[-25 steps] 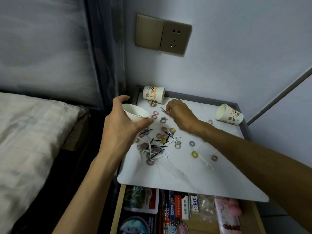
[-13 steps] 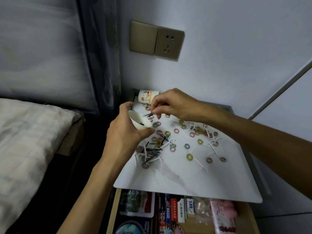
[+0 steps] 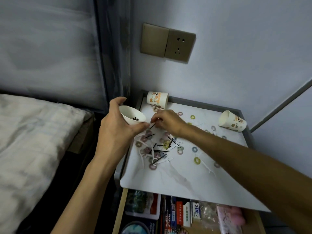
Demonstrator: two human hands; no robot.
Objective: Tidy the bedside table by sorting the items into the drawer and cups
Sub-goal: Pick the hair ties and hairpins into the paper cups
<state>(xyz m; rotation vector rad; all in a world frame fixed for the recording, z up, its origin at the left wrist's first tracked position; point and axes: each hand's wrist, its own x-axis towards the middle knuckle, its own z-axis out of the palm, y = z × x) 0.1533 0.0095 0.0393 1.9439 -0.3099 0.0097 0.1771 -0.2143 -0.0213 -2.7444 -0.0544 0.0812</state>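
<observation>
A bed (image 3: pixel 33 141) with pale bedding fills the left; to its right stands the bedside table (image 3: pixel 177 179), its white top set against the wall below a bronze socket plate (image 3: pixel 168 42). Under the top's near edge the drawer (image 3: pixel 119 210) is pulled open, packed with boxes, packets and a pink item.

Two printed paper cups lie on their sides on the top: the back cup (image 3: pixel 157 98) at the far left corner; the right cup (image 3: pixel 232 121) near the far right edge, well apart from it.

The left hand (image 3: pixel 116 129) grips a white cup (image 3: pixel 130 116) at the table's left edge, thumb over the far side of the wall and fingers wrapped beneath; the cup tilts with its mouth toward the right hand, and a few dark pins show inside.

The right hand (image 3: pixel 167 121) hovers just beside that cup, fingers curled in, tips pinching the upper end of one black hairpin (image 3: pixel 152 126) (its lower end hangs close to the left fingertips).

Below both hands lies a tangle of loose hairpins (image 3: pixel 160 150) mixed with white floss picks (image 3: pixel 208 168); small coloured hair rings (image 3: pixel 197 160) are scattered across the top toward the right.
</observation>
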